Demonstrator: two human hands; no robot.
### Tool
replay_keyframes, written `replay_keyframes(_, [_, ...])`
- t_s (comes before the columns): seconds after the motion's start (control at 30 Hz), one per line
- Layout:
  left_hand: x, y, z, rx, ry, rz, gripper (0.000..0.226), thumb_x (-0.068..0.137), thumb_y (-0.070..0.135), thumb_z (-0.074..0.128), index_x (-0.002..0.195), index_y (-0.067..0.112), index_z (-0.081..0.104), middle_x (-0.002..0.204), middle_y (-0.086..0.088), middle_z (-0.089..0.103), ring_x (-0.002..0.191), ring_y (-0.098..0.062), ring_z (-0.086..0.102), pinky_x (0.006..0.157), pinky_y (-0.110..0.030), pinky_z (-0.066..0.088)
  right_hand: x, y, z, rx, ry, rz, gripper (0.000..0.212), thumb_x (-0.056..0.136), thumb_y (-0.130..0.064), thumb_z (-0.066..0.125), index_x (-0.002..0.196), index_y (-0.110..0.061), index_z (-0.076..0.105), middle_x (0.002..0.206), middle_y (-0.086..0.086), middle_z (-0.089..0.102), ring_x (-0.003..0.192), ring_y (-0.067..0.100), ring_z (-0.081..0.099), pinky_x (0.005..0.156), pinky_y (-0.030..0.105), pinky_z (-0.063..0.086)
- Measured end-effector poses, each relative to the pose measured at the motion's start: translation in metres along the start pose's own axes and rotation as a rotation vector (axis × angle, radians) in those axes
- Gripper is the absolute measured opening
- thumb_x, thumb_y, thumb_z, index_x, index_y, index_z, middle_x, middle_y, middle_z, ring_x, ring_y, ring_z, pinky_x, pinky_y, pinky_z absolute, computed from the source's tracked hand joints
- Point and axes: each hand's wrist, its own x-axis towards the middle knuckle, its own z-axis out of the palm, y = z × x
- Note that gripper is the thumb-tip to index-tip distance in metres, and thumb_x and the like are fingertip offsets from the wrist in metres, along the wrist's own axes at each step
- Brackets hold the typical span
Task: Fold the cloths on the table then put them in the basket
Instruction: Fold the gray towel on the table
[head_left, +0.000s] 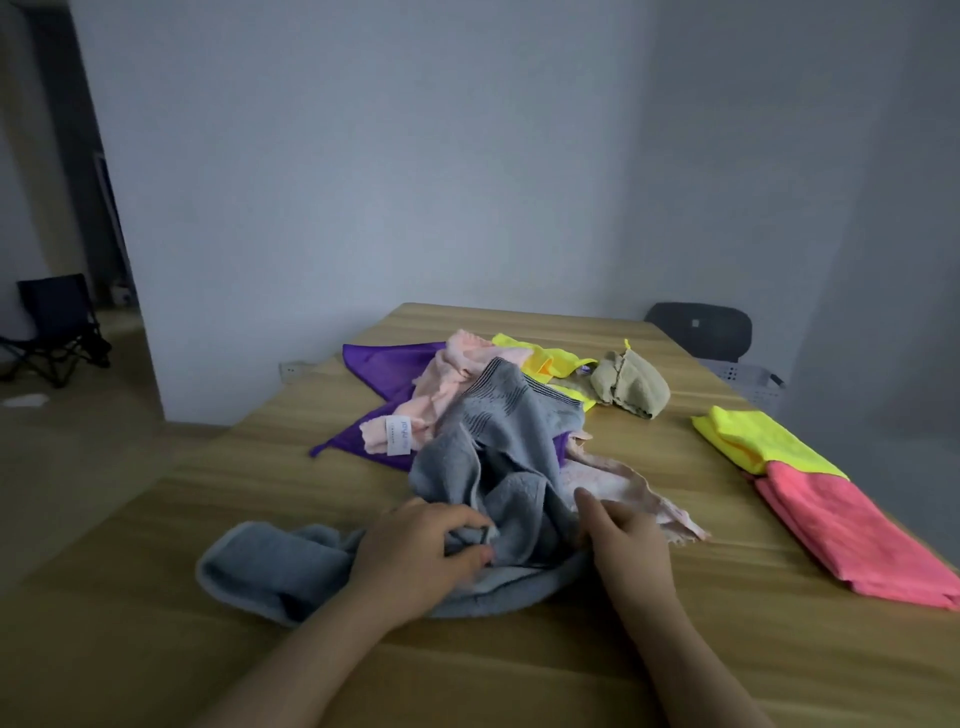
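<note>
A: Wood-grain table (519, 654) holds it all. Grey towel (498, 467)?
B: Table's near edge, half out of the heap (452, 384), probably for spreading flat. Folded pink cloth (852, 535) sits apart, table's right edge.
A: Basket (748, 378)?
B: Past the table's far right corner, mostly hidden.
A: Hands?
B: Left hand (421, 551) pinches a towel fold; right hand (623, 535) grips towel too, fingertips buried.

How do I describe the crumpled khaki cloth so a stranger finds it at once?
Look at the wooden table with its heap of cloths. At the heap's far right, beside the bright yellow cloth, sits the crumpled khaki cloth, the only dull tan lump.
</note>
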Motion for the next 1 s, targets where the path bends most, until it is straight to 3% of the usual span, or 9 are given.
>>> replay_keyframes(0.1, [-0.006,0.004,-0.015,-0.380,-0.041,-0.129,0.009,0.085,0.034,0.065,0.084,0.042,0.068,0.067,0.017,0.060,0.062,0.006,0.051,0.058,-0.009,0.039,-0.003,0.000,-0.003,-0.039,0.153,-0.049,0.039,0.088,-0.030,0.059,0.057,-0.011,0.046,0.054,0.001,0.046,0.052,0.013,0.041,0.054,0.029,0.032])
replay_keyframes(0.2, [0.009,0.011,-0.041,-0.743,0.092,-0.254,0.018,0.088,0.023,0.062,0.073,0.030,0.070,0.071,0.013,0.065,0.068,0.001,0.058,0.064,-0.014,0.045,-0.010,-0.004,0.001,-0.008,0.081,-0.137,0.011,0.084,-0.029,0.065,0.083,-0.019,0.059,0.078,-0.007,0.060,0.073,0.012,0.057,0.068,0.031,0.046])
replay_keyframes(0.33, [0.047,0.014,-0.074,-1.002,0.386,-0.390,0.018,0.090,0.014,0.059,0.073,0.016,0.065,0.076,-0.002,0.067,0.079,-0.019,0.059,0.075,-0.028,0.045,-0.013,-0.002,0.006,-0.174,-0.172,-0.191,0.039,0.084,-0.028,0.067,0.121,-0.029,0.054,0.112,-0.011,0.055,0.104,0.008,0.052,0.092,0.028,0.043])
replay_keyframes(0.4, [0.066,0.003,-0.084,-0.764,0.523,-0.471,0.010,0.090,0.013,0.054,0.088,0.015,0.064,0.087,-0.006,0.065,0.088,-0.022,0.058,0.076,-0.030,0.043,-0.013,-0.001,0.006,-0.240,-0.197,-0.194,0.040,0.084,-0.021,0.066,0.121,-0.029,0.054,0.108,-0.009,0.058,0.102,0.007,0.054,0.086,0.021,0.042])
replay_keyframes(0.5, [0.069,-0.006,-0.081,-0.171,0.499,-0.567,0.051,0.090,0.017,0.049,0.138,0.019,0.034,0.137,-0.010,0.043,0.125,-0.032,0.041,0.099,-0.042,0.037,-0.011,0.001,0.006,-0.253,-0.142,-0.173,0.043,0.082,-0.015,0.066,0.123,-0.025,0.055,0.104,-0.007,0.061,0.096,0.009,0.057,0.079,0.018,0.039])
replay_keyframes(0.6, [0.055,0.005,-0.053,0.209,0.403,-0.232,0.057,0.088,0.040,0.051,0.141,0.029,0.031,0.150,-0.005,0.026,0.138,-0.027,0.022,0.107,-0.045,0.027,-0.007,0.002,0.008,-0.331,-0.142,-0.214,0.050,0.082,-0.015,0.064,0.129,-0.027,0.051,0.119,-0.006,0.057,0.106,0.011,0.053,0.084,0.019,0.037])
replay_keyframes(0.77, [0.031,-0.002,0.003,0.342,-0.286,-0.246,0.054,0.084,0.054,0.047,0.134,0.045,0.028,0.156,0.003,0.003,0.143,-0.032,-0.003,0.110,-0.055,0.013,-0.007,0.003,0.009,-0.404,-0.171,-0.203,0.044,0.085,-0.014,0.058,0.126,-0.029,0.053,0.098,-0.006,0.062,0.098,0.014,0.055,0.079,0.022,0.042])
replay_keyframes(0.87, [0.022,-0.016,0.009,0.352,-0.193,-0.182,0.038,0.093,0.038,0.039,0.130,0.038,0.039,0.144,0.003,0.030,0.138,-0.027,0.017,0.104,-0.047,0.032,-0.010,0.002,0.004,-0.349,-0.119,-0.172,0.024,0.082,-0.014,0.060,0.093,-0.034,0.061,0.076,-0.016,0.059,0.072,0.006,0.054,0.057,0.010,0.037])
replay_keyframes(1.0, [0.016,-0.039,-0.015,0.292,-0.195,-0.005,0.035,0.096,0.022,0.041,0.129,0.030,0.048,0.124,0.007,0.048,0.124,-0.013,0.036,0.095,-0.036,0.042,-0.014,-0.004,0.001,-0.216,-0.141,-0.104,0.022,0.076,-0.009,0.057,0.070,-0.029,0.050,0.062,-0.006,0.056,0.057,0.006,0.049,0.054,0.022,0.038])
